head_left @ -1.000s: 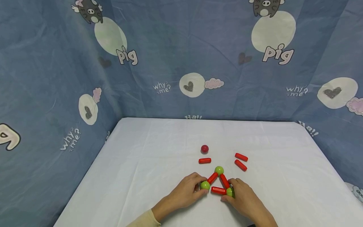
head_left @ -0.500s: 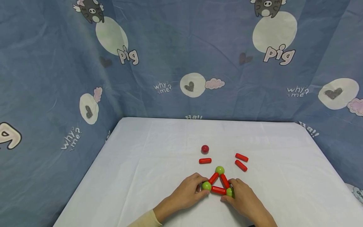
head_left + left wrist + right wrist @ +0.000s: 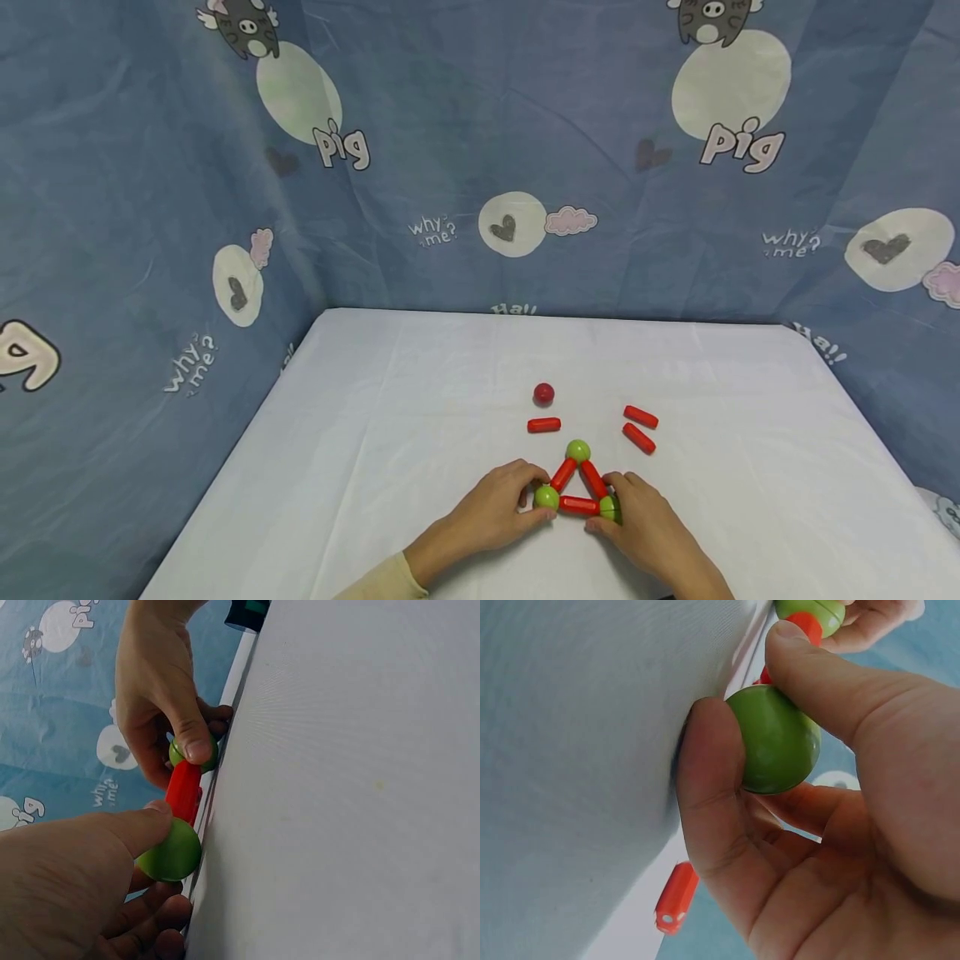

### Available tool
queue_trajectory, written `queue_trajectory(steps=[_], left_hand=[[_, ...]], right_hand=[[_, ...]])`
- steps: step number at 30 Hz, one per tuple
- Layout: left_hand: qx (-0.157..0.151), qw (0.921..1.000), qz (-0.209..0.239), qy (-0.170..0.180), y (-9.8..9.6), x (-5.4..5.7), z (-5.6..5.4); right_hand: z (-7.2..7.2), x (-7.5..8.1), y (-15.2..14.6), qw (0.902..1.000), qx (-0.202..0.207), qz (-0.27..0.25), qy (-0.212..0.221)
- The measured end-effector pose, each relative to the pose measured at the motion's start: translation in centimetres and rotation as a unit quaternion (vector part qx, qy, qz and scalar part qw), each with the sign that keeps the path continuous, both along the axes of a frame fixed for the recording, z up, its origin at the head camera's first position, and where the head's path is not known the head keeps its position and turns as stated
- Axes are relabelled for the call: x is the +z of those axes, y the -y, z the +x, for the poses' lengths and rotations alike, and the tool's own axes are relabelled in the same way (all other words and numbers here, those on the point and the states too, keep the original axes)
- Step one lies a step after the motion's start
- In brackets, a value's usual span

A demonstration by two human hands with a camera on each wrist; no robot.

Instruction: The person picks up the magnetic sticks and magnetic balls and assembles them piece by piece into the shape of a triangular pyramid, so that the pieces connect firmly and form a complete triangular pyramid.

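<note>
Three green balls and three red rods form a triangle flat on the white table. My left hand (image 3: pixel 498 506) pinches the left green ball (image 3: pixel 547 497) between thumb and fingers. The right green ball (image 3: pixel 774 741) sits in the grip of my right hand (image 3: pixel 645 521), thumb on the near side. Between these two balls runs the front red rod (image 3: pixel 579 506). The left red rod (image 3: pixel 563 474) and the right red rod (image 3: pixel 593 479) slant up to the far green ball (image 3: pixel 578 451), which neither hand touches.
Behind the triangle lie a dark red ball (image 3: pixel 543 394) and a single loose red rod (image 3: pixel 543 425). Two more loose rods, an upper one (image 3: pixel 641 417) and a lower one (image 3: pixel 639 438), lie to the right. A blue printed cloth (image 3: pixel 420 275) hangs along the back and left of the table (image 3: pixel 420 375).
A gap between the left ball and the front rod has closed, as my left hand moved the ball slightly right. The far ball has shifted a little left in the last half second.
</note>
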State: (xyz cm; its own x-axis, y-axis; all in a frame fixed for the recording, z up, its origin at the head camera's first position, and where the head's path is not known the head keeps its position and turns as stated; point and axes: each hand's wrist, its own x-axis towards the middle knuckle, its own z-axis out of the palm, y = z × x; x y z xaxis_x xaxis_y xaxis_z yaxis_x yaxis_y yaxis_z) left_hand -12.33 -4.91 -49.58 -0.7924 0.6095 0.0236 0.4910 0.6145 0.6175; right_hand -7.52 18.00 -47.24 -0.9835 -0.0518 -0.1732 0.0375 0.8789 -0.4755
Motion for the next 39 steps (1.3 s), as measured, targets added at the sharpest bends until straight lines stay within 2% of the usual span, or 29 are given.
queue_trajectory(steps=[10, 18, 23, 26, 35, 39], left_hand=[[0.001, 0.9999, -0.012, 0.01, -0.2, 0.1, 0.0], [-0.003, 0.9998, -0.019, 0.004, -0.1, -0.2, 0.0], [-0.015, 0.9996, -0.022, -0.003, -0.1, -0.4, 0.1], [-0.021, 0.9996, -0.016, -0.012, 0.0, -0.6, 0.1], [-0.02, 0.9996, -0.006, -0.018, 0.0, -0.4, 0.0], [-0.022, 0.9996, -0.002, -0.019, 0.0, -0.4, 0.0]], right_hand=[[0.1, -0.1, -0.1, 0.9999, -0.004, -0.001, 0.009], [0.0, -0.2, -0.1, 0.9999, -0.004, 0.001, 0.011], [0.1, -0.2, -0.1, 1.0, -0.003, 0.001, 0.004], [0.0, -0.2, -0.2, 0.9999, -0.002, 0.0, 0.016], [-0.3, 1.5, -2.3, 0.9977, -0.015, -0.054, 0.039], [-0.7, 2.3, -3.9, 0.998, -0.027, -0.055, 0.018]])
